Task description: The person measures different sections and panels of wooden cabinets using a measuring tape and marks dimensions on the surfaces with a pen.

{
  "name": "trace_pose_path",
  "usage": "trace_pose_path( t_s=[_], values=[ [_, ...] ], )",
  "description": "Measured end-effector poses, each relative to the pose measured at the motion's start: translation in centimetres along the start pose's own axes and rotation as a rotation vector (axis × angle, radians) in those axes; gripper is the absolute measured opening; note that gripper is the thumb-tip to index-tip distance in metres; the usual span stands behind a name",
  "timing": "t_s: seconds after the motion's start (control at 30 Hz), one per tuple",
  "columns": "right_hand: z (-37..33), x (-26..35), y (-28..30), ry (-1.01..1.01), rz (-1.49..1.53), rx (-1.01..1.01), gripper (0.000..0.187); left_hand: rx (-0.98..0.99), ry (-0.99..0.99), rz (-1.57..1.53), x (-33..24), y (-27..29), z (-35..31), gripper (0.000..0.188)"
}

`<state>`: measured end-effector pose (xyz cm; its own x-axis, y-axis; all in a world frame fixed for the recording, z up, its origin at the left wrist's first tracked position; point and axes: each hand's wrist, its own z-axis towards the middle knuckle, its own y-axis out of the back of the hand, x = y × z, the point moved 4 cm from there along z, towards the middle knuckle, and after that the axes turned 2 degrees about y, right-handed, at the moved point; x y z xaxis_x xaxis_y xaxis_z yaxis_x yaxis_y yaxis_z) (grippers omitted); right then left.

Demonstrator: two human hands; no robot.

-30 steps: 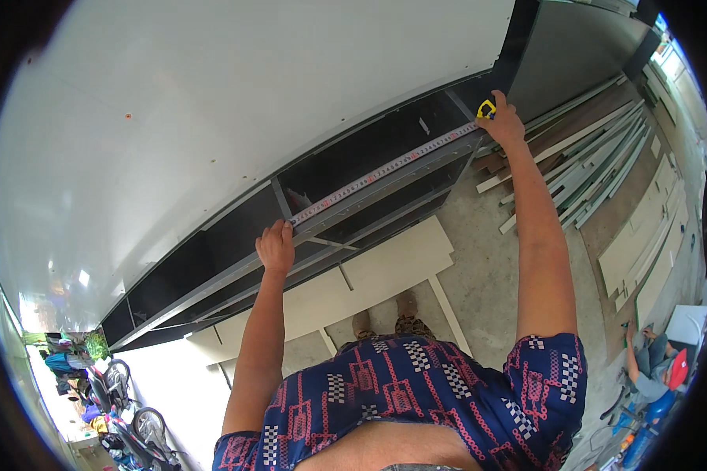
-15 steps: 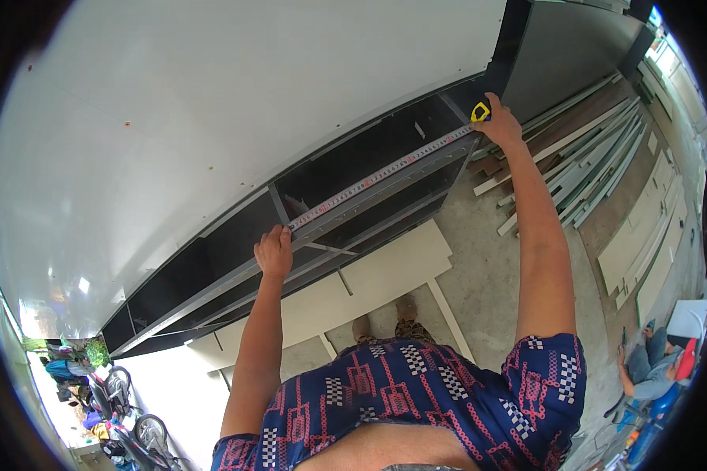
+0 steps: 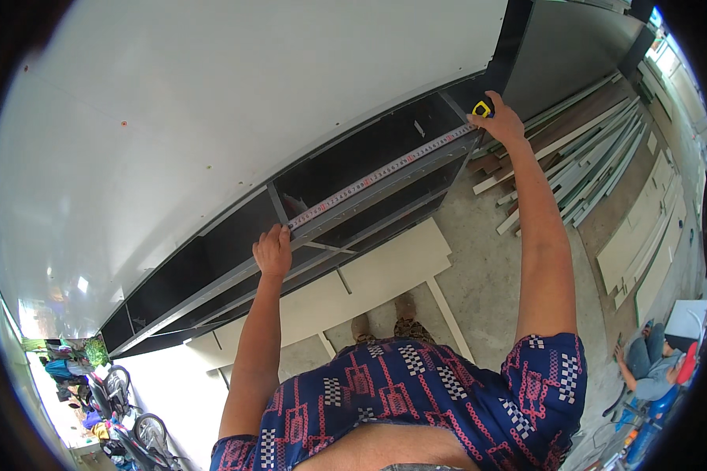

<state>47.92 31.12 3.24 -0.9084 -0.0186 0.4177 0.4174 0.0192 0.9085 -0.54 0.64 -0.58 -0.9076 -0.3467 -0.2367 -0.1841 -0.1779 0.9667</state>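
Observation:
A tape measure (image 3: 481, 110) with a yellow and black case is in my right hand (image 3: 503, 124), at the far right end of a dark cabinet frame (image 3: 346, 213). Its white blade (image 3: 385, 172) runs out straight along the frame's upper edge. My left hand (image 3: 272, 251) pinches the other end of the blade against the frame, beside a crosspiece (image 3: 278, 204). Dark open compartments lie behind the blade. Both arms are stretched out, the right one farther forward.
A large glossy white panel (image 3: 236, 86) rises beyond the frame. Pale boards (image 3: 385, 263) lie on the floor between the frame and my feet. Long strips (image 3: 597, 169) are piled at right. Another person (image 3: 656, 369) crouches at lower right; motorbikes (image 3: 126, 408) stand at lower left.
My right hand has shifted very slightly with the tape case, and the blade stays stretched out. The crouching person at right has moved their head and hand a little.

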Motion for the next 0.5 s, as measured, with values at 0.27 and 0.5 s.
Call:
trace_pose_path(
  t_s=[0.27, 0.5],
  values=[
    [0.3, -0.8, 0.0, 0.034, 0.032, -0.092, 0.092, -0.046, -0.016, -0.032, -0.4, 0.1, 0.2, 0.036],
    [0.4, -0.6, 0.8, 0.013, 0.039, -0.158, 0.090, -0.045, 0.008, -0.038, -0.3, 0.0, 0.2, 0.038]
  ],
)
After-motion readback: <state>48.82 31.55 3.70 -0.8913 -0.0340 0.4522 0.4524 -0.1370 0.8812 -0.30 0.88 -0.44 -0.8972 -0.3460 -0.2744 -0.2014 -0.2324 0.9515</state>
